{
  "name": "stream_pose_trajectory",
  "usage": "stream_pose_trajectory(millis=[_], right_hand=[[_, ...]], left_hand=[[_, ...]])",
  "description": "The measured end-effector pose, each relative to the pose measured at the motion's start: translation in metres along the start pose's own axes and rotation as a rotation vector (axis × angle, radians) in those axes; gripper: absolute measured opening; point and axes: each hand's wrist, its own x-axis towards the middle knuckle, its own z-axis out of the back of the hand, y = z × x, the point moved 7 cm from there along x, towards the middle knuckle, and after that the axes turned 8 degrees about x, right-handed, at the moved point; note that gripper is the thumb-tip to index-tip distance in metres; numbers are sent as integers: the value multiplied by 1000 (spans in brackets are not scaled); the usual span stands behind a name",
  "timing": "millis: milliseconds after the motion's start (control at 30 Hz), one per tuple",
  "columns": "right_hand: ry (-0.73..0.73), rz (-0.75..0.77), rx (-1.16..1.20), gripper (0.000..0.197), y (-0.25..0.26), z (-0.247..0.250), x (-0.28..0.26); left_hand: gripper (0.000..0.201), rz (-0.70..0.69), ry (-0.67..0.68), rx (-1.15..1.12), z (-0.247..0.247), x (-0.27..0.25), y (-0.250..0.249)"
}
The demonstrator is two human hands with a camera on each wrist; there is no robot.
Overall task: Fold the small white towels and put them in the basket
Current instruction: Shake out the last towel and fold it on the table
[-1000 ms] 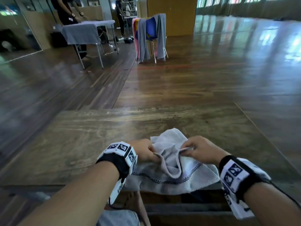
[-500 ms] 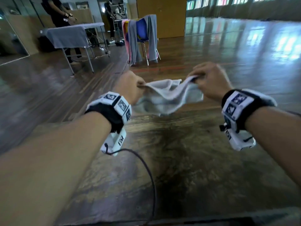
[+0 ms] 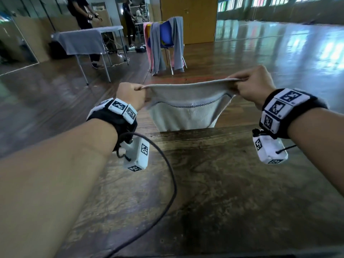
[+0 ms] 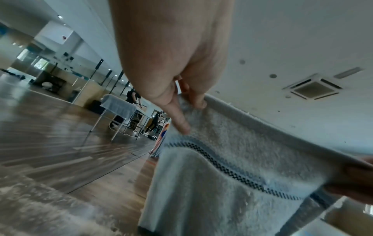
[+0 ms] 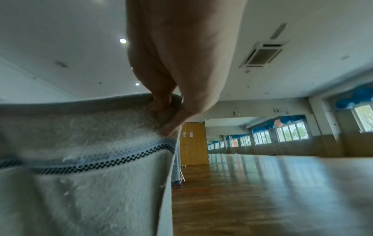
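Your left hand (image 3: pixel 131 96) pinches the top left corner of the towel (image 3: pixel 186 112), thumb and fingers closed on its hem. Your right hand (image 3: pixel 254 86) pinches the top right corner the same way. The towel hangs stretched between them in the air, above the far edge of the wooden table (image 3: pixel 223 183). A dark checked stripe (image 3: pixel 189 105) runs across it below the top hem. Your wristbands (image 3: pixel 119 109) and the white boxes under them carry black-and-white square code patterns, with no readable words. A black cable (image 3: pixel 167 164) loops from your left wrist over the table. Behind, a chair (image 3: pixel 166 38) draped with cloths stands on the floor, and people stand by a covered table (image 3: pixel 83 40).
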Motion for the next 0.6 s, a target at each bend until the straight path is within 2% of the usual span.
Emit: stream_pose_trajectory(millis=[100, 167, 233, 300, 433, 533, 600], right_hand=[[5, 93, 33, 26, 1, -6, -7], [99, 117, -19, 23, -9, -13, -19], [288, 32, -154, 20, -31, -24, -37], [408, -35, -217, 17, -51, -30, -59], [334, -1, -73, 18, -53, -30, -86], [252, 38, 25, 17, -35, -29, -84], [249, 46, 96, 19, -21, -33, -80]], left_hand=[[20, -94, -190, 168, 12, -11, 1], [20, -80, -110, 226, 7, -21, 13], [20, -14, 45, 308, -4, -36, 36], [20, 13, 101, 377, -7, -53, 53], [18, 20, -84, 247, 13, -72, 56], [21, 18, -256, 164, 35, -69, 42], [22, -14, -393, 85, 53, -67, 28]])
